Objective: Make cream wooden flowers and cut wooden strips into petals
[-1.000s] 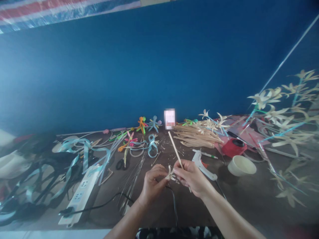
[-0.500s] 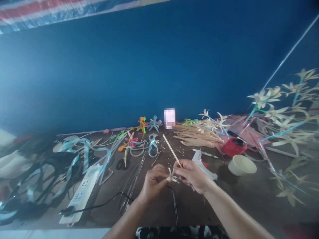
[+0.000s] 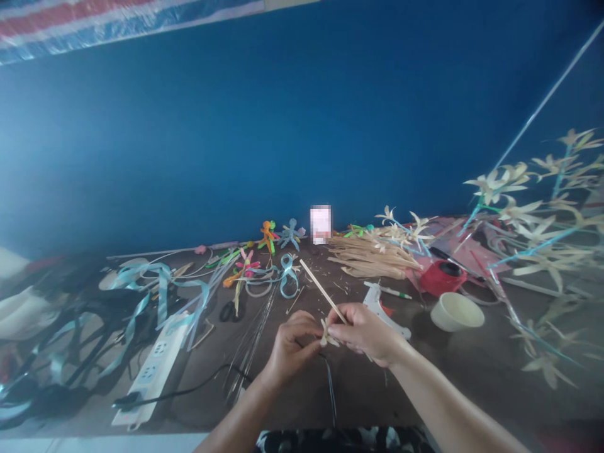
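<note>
Low in the middle of the head view, my left hand [image 3: 293,345] pinches a small cream-coloured flower [image 3: 325,340], apparently made of dried husk strips. From the other side my right hand [image 3: 368,332] has its fingers closed around a thin wooden stick [image 3: 317,284], which slants up and left past the knuckles. The right fingertips also meet the flower's petals and cover part of them. A thin dark wire [image 3: 331,393] runs down the table below the flower; whether it joins the flower cannot be made out.
A white glue gun [image 3: 372,302] and a cream bowl [image 3: 457,313] stand to the right, with husk strips [image 3: 370,259] behind. Finished flowers on stems [image 3: 538,220] spread at far right. On the left lie a power strip [image 3: 151,371], pale blue ribbon [image 3: 163,292] and black scissors [image 3: 229,310].
My right hand has shifted slightly and now covers more of the flower's petals. The stick's upper end has swung a little to the left. My left hand stays almost still.
</note>
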Available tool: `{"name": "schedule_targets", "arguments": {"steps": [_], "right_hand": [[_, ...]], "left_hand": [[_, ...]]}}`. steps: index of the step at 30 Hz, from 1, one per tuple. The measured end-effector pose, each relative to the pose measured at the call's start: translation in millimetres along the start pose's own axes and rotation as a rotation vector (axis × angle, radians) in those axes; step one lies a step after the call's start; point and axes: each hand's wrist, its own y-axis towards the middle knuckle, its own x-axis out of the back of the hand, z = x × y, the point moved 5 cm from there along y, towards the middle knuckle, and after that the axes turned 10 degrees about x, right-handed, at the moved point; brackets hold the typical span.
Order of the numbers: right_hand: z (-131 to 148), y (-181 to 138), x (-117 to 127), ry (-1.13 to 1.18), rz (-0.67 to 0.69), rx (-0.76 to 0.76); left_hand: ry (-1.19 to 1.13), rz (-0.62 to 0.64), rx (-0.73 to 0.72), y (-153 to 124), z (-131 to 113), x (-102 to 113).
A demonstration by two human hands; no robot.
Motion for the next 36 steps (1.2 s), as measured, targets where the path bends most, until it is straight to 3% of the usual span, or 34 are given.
{"name": "schedule_targets", "arguments": {"steps": [10, 15, 24, 31, 36], "right_hand": [[-4.3, 1.5, -2.7, 0.195, -0.071, -0.009], [4.1, -0.6, 0.0, 0.109, -0.136, 0.066], [-0.2, 0.9, -4.1, 0.241, -0.112, 0.034], [-1.9, 2.9, -5.0, 0.232, -0.092, 0.002], [2.1, 2.5, -6.8, 0.19, -0.08, 0.013]], "left_hand": [[-0.068, -0.074, -0.029, -2.6, -1.0, -1.2], [-0.089, -0.118, -0.026, -2.6, -2.9, 0.2], [-0.121, -0.176, -0.083, -6.1, -3.7, 1.6], [-0.073, -0.11, 0.099, -3.7, 3.6, -3.3], [-0.054, -0.072, 0.017, -1.9, -2.4, -3.4]]}}
